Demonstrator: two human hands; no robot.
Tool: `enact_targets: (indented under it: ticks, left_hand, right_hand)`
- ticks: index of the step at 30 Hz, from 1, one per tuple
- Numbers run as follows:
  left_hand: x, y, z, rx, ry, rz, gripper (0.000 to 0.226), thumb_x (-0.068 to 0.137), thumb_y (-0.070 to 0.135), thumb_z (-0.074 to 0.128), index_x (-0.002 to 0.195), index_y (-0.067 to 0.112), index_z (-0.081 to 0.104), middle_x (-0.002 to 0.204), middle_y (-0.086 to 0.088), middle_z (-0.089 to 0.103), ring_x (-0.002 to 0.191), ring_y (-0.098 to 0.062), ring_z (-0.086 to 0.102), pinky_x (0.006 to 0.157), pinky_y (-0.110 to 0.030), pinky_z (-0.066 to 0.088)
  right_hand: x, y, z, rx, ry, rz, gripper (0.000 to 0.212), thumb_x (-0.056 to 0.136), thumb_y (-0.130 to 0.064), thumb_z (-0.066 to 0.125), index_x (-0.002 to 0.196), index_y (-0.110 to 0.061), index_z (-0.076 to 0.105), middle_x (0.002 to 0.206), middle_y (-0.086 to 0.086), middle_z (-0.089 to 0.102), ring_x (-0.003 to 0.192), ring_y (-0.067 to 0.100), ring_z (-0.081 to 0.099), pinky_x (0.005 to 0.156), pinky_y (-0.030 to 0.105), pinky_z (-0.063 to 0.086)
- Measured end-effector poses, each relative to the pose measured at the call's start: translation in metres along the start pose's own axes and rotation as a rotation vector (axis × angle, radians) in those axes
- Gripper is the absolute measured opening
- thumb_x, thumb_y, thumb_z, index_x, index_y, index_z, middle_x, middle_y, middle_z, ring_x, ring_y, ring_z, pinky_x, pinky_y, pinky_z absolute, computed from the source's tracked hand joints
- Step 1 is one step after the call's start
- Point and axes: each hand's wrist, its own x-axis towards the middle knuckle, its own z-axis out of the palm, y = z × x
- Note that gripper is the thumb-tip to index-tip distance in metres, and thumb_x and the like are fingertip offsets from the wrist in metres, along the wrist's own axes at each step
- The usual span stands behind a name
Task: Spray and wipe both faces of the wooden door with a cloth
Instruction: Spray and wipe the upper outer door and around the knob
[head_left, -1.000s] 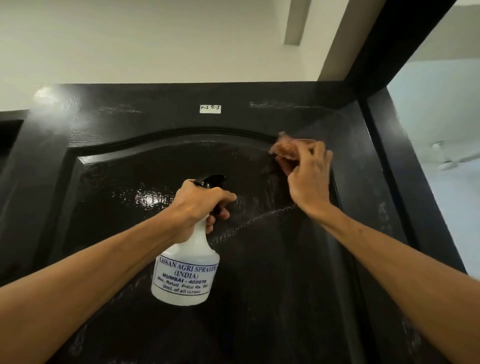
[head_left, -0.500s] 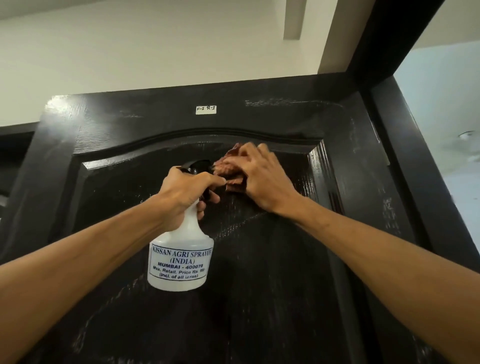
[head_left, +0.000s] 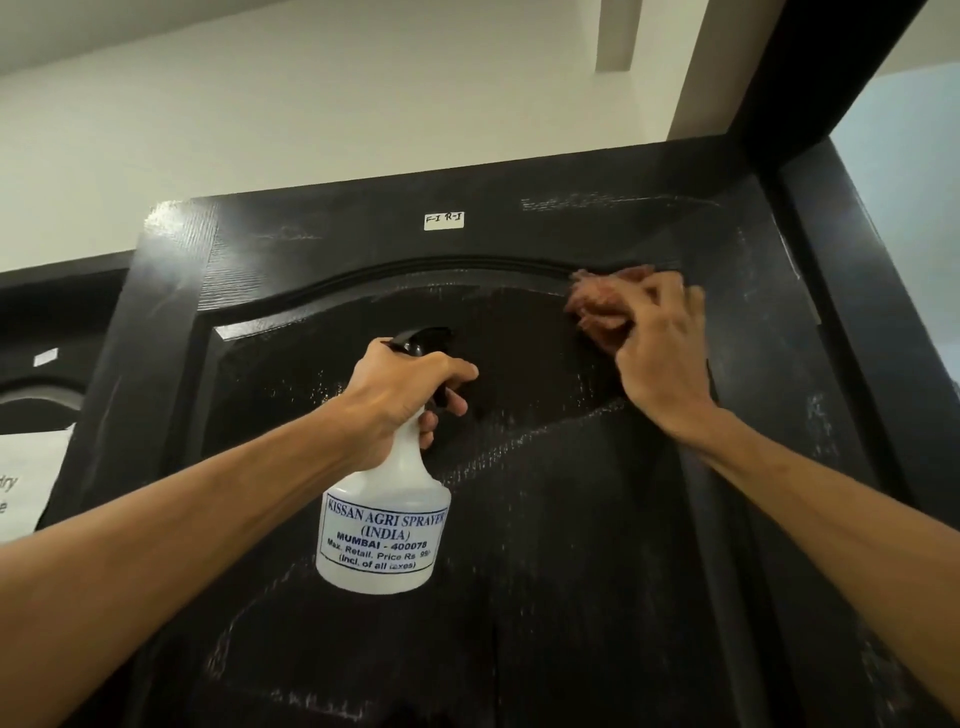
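Observation:
A dark wooden door (head_left: 545, 571) with an arched raised panel fills the view, its upper face streaked and damp. My left hand (head_left: 400, 395) grips the neck and black trigger of a white spray bottle (head_left: 384, 530) with a blue printed label, held in front of the panel's middle. My right hand (head_left: 660, 358) holds a bunched reddish-brown cloth (head_left: 597, 306) against the door at the arch's upper right corner. A small white sticker (head_left: 444, 221) sits on the door's top rail.
The black door frame (head_left: 852, 291) stands right beside the door's right edge. A second dark door (head_left: 41, 353) with a white paper notice (head_left: 26, 483) is at the left. White wall and ceiling lie above.
My right hand swept the cloth left to the panel's top middle, then back right to the arch's corner. The left hand and bottle stayed near the panel's middle. The view tilted up.

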Motion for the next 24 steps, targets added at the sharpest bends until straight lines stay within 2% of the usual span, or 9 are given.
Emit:
enact_targets:
  ticks: [2,5,7,9,12,14,18,20,24]
  left_hand:
    - [-0.002,0.000,0.005,-0.008,-0.011,-0.003,0.028,0.090,0.021,0.080,0.103,-0.003,0.075,0.078,-0.015,0.076,0.041,-0.012,0.045,0.042,-0.026,0.043]
    - [-0.007,0.000,0.019,-0.009,-0.018,0.003,0.026,0.090,0.020,0.079,0.100,-0.004,0.074,0.079,-0.016,0.076,0.040,-0.012,0.044,0.042,-0.025,0.042]
    - [-0.009,-0.001,0.030,-0.020,-0.020,-0.004,0.024,0.090,0.019,0.079,0.099,-0.002,0.074,0.081,-0.017,0.077,0.040,-0.012,0.044,0.042,-0.025,0.042]
    - [-0.012,-0.002,0.042,-0.038,-0.031,-0.014,0.023,0.091,0.019,0.078,0.101,-0.001,0.074,0.081,-0.016,0.077,0.040,-0.012,0.045,0.042,-0.026,0.043]
    - [-0.016,0.000,0.057,-0.054,-0.051,-0.037,0.025,0.091,0.020,0.078,0.104,-0.001,0.074,0.081,-0.015,0.076,0.041,-0.012,0.045,0.043,-0.027,0.043]
    - [-0.019,0.002,0.061,-0.051,-0.045,-0.051,0.026,0.091,0.020,0.078,0.104,-0.002,0.074,0.080,-0.015,0.076,0.041,-0.012,0.045,0.044,-0.026,0.042]
    - [-0.025,0.004,0.056,-0.042,-0.018,-0.071,0.022,0.091,0.020,0.078,0.100,0.000,0.073,0.078,-0.014,0.074,0.041,-0.012,0.044,0.043,-0.025,0.041]
    - [-0.026,0.004,0.052,-0.032,-0.011,-0.081,0.020,0.091,0.020,0.078,0.098,0.002,0.074,0.078,-0.014,0.074,0.041,-0.012,0.045,0.043,-0.025,0.042]
    - [-0.022,0.013,0.047,-0.032,0.013,-0.075,0.021,0.091,0.020,0.078,0.099,0.001,0.074,0.080,-0.014,0.075,0.041,-0.011,0.046,0.044,-0.026,0.043]
  right_hand:
    - [-0.016,0.000,-0.003,0.020,-0.063,-0.019,0.057,0.093,-0.009,0.062,0.146,-0.023,0.049,0.131,0.011,0.040,0.115,0.028,0.039,0.102,0.047,0.046]
    - [-0.067,-0.008,-0.018,0.055,-0.351,-0.534,0.056,0.091,-0.021,0.062,0.146,-0.026,0.049,0.138,0.006,0.041,0.117,0.022,0.040,0.099,0.038,0.045]
    - [-0.070,0.004,-0.026,0.043,-0.428,-0.712,0.052,0.091,-0.026,0.056,0.143,-0.023,0.054,0.140,0.006,0.045,0.116,0.023,0.045,0.098,0.039,0.045]
    - [-0.049,0.020,-0.027,0.074,-0.315,-0.512,0.048,0.095,-0.030,0.047,0.141,-0.023,0.056,0.135,0.006,0.047,0.114,0.023,0.043,0.101,0.043,0.045]
    - [-0.019,0.035,-0.026,0.078,-0.112,-0.090,0.054,0.093,-0.004,0.053,0.144,-0.021,0.054,0.131,0.010,0.044,0.114,0.028,0.040,0.103,0.050,0.045]
    - [-0.024,0.031,-0.027,0.076,-0.176,-0.172,0.054,0.093,-0.008,0.052,0.145,-0.024,0.052,0.131,0.008,0.042,0.114,0.026,0.039,0.104,0.043,0.044]
    - [-0.052,0.028,-0.033,0.053,-0.424,-0.667,0.050,0.093,-0.032,0.042,0.140,-0.028,0.055,0.134,-0.001,0.045,0.107,0.017,0.043,0.095,0.034,0.043]
    - [-0.040,0.039,-0.030,0.059,-0.318,-0.573,0.047,0.094,-0.027,0.045,0.139,-0.024,0.058,0.132,0.002,0.048,0.108,0.020,0.043,0.095,0.042,0.047]
    - [-0.004,0.045,-0.023,0.082,-0.131,-0.120,0.053,0.090,0.001,0.057,0.140,-0.015,0.058,0.127,0.013,0.047,0.109,0.030,0.040,0.099,0.053,0.047]
